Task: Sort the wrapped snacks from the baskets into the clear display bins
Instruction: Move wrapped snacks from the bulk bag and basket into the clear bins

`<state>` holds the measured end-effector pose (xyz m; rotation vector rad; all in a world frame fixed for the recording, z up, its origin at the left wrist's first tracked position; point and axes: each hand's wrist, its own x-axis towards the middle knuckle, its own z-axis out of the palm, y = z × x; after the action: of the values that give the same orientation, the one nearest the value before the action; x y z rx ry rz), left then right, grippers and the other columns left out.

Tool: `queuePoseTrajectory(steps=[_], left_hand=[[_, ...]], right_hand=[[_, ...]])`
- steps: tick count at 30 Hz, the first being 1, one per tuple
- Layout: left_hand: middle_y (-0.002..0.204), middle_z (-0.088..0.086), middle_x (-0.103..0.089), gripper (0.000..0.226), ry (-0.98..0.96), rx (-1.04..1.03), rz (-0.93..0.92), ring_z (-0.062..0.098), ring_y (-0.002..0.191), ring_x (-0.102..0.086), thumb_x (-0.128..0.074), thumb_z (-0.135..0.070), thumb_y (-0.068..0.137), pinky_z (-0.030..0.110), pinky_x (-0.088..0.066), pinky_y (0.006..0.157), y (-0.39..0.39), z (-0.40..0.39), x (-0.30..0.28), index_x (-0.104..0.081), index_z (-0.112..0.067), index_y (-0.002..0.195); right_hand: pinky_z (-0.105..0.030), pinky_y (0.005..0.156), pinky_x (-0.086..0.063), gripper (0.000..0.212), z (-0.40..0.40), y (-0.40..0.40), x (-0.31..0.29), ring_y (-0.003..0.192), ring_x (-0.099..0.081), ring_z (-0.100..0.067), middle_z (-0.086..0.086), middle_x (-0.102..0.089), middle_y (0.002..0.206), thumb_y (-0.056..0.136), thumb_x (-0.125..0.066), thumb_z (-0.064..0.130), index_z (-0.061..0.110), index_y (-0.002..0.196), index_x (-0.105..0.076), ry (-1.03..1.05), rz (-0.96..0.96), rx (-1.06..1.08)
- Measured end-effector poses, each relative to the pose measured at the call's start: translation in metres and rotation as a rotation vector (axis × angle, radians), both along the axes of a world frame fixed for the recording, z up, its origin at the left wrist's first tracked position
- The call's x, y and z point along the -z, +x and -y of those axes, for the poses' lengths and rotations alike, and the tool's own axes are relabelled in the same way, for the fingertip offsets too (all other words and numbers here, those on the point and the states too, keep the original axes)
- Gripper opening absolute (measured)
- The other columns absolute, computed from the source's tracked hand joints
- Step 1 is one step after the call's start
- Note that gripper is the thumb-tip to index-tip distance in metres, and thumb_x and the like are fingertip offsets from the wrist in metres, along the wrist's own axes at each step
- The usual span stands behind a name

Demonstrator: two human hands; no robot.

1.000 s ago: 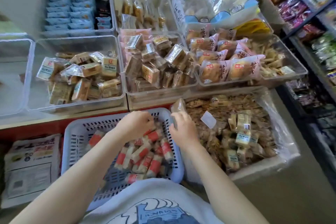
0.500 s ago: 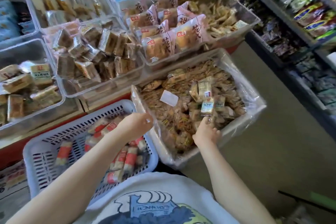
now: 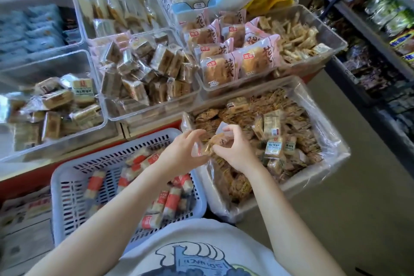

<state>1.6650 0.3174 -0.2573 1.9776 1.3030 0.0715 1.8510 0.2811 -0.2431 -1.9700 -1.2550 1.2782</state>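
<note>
Pinching one clear-wrapped brown snack (image 3: 214,144) with both grips, left hand (image 3: 180,155) and right hand (image 3: 235,149) closed on its ends. Held just above the plastic-lined box (image 3: 322,170), right beside the white basket (image 3: 67,177).

The person wears a white T-shirt (image 3: 201,251) with a blue printed graphic on the chest: curling wave shapes above a blue block with pale lettering, and a patch of green at the graphic's right edge. Both forearms are bare, without sleeves, watch or bracelet.
</note>
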Motion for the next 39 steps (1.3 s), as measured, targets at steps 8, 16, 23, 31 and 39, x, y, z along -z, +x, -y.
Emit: queuePoseTrajectory(steps=[8, 16, 23, 31, 39], left_hand=[[0.093, -0.012, -0.069, 0.034, -0.122, -0.504, 0.190, 0.007, 0.082, -0.064, -0.070, -0.031, 0.083, 0.028, -0.052, 0.070, -0.109, -0.005, -0.011, -0.063, -0.031, 0.116], [0.109, -0.009, -0.062, 0.042, -0.056, -0.904, 0.219, 0.008, 0.095, -0.060, -0.054, -0.058, 0.094, 0.030, -0.049, 0.077, -0.245, -0.012, -0.014, -0.049, -0.029, 0.124], [0.138, 0.008, -0.048, 0.049, 0.242, -1.031, 0.179, 0.023, 0.128, -0.045, -0.056, -0.032, 0.095, 0.037, -0.037, 0.104, -0.316, -0.059, -0.018, -0.043, -0.022, 0.141], [0.165, 0.012, -0.003, 0.069, 0.179, -0.812, -0.042, 0.028, 0.152, 0.002, -0.057, -0.030, 0.097, 0.046, -0.011, 0.122, -0.317, -0.109, -0.001, -0.023, -0.013, 0.154], [0.129, 0.004, -0.055, 0.036, 0.340, -0.678, -0.075, 0.022, 0.111, -0.054, -0.051, -0.029, 0.096, 0.039, -0.050, 0.090, -0.279, -0.077, -0.022, -0.057, -0.016, 0.129]], right_hand=[[-0.027, 0.091, -0.048, 0.040, -0.060, -0.123, -0.015, 0.108, -0.058, -0.004, 0.006, -0.062, 0.118, 0.089, -0.070, 0.043, 0.030, 0.123, -0.054, -0.046, -0.209, -0.287], [-0.042, 0.123, -0.017, 0.065, -0.110, -0.243, 0.018, 0.150, -0.020, -0.021, -0.003, -0.026, 0.161, 0.098, -0.054, 0.031, 0.021, 0.156, -0.024, 0.339, 0.407, -0.763], [-0.047, 0.122, 0.009, 0.093, -0.101, -0.256, 0.052, 0.154, 0.009, -0.027, -0.006, 0.007, 0.167, 0.098, -0.049, 0.037, 0.023, 0.156, 0.022, 0.333, 0.871, -0.981], [-0.047, 0.123, 0.012, 0.095, -0.104, -0.256, 0.055, 0.153, 0.012, -0.026, -0.007, 0.008, 0.167, 0.094, -0.048, 0.033, 0.027, 0.153, 0.026, 0.298, 0.879, -0.981], [-0.045, 0.122, 0.011, 0.092, -0.108, -0.253, 0.048, 0.154, 0.010, -0.024, -0.007, 0.006, 0.168, 0.095, -0.049, 0.034, 0.025, 0.157, 0.018, 0.280, 0.817, -1.024]])
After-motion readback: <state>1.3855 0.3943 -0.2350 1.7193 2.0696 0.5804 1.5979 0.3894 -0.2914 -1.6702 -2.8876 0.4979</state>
